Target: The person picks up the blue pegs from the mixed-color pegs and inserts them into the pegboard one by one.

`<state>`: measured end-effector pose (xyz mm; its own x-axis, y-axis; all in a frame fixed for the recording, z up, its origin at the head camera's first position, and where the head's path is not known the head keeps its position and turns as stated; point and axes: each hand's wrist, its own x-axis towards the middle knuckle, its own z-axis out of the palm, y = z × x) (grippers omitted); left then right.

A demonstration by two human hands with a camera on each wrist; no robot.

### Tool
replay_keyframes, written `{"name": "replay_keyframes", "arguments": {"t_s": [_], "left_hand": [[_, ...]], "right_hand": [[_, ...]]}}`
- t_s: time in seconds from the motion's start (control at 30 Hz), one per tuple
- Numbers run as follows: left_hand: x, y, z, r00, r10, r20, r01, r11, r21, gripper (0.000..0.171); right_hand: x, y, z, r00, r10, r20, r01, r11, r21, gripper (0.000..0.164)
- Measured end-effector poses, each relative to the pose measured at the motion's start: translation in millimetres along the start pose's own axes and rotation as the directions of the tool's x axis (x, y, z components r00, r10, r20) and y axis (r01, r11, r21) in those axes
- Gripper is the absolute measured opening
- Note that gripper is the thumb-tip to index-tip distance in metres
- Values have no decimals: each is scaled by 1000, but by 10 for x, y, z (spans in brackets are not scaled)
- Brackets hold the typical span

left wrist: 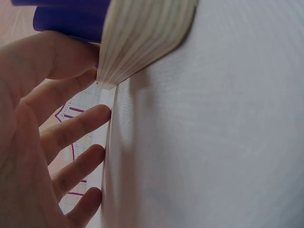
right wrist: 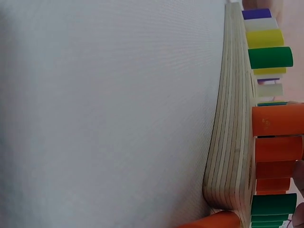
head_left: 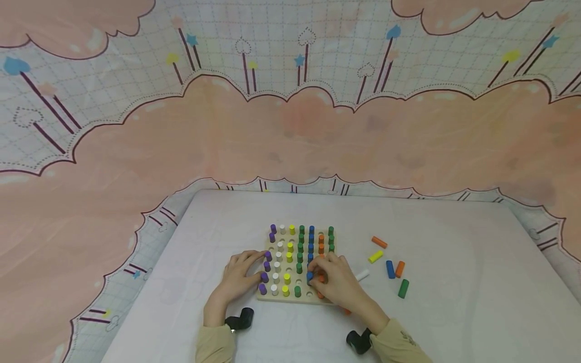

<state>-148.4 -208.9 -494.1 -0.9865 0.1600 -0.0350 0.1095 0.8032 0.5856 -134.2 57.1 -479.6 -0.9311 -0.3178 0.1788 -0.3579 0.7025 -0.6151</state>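
Note:
A wooden pegboard stands on the white table, with columns of purple, white, yellow, green, blue and orange pegs upright in it. Several holes are bare. My left hand rests at the board's left side; in the left wrist view its thumb touches the wooden edge near a purple peg, the other fingers spread. Over the right part of the board, my right hand pinches a blue peg in the blue column. Whether that peg sits in a hole cannot be told. The hand hides some pegs behind it.
Right of the board lie loose pegs: two orange, a yellow, a blue and a green. A white peg lies by the right hand. Another orange peg is partly hidden under the right wrist.

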Motion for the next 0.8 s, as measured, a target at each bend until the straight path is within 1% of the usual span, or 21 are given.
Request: {"name": "replay_keyframes", "arguments": {"t_s": [0.2, 0.53, 0.8], "left_hand": [[-1, 7, 2, 1000, -1, -1, 1, 1000, 5, 51], [-9, 7, -3, 1000, 9, -5, -9, 1000, 8, 50], [3, 8, -5, 1000, -5, 8, 5, 1000, 8, 51]], "right_hand": [[11, 9, 8, 1000, 5, 2, -5, 1000, -18, 23], [16, -5, -10, 1000, 18, 19, -18, 1000, -12, 21], [20, -8, -32, 1000, 14, 25, -14, 1000, -14, 21]]}}
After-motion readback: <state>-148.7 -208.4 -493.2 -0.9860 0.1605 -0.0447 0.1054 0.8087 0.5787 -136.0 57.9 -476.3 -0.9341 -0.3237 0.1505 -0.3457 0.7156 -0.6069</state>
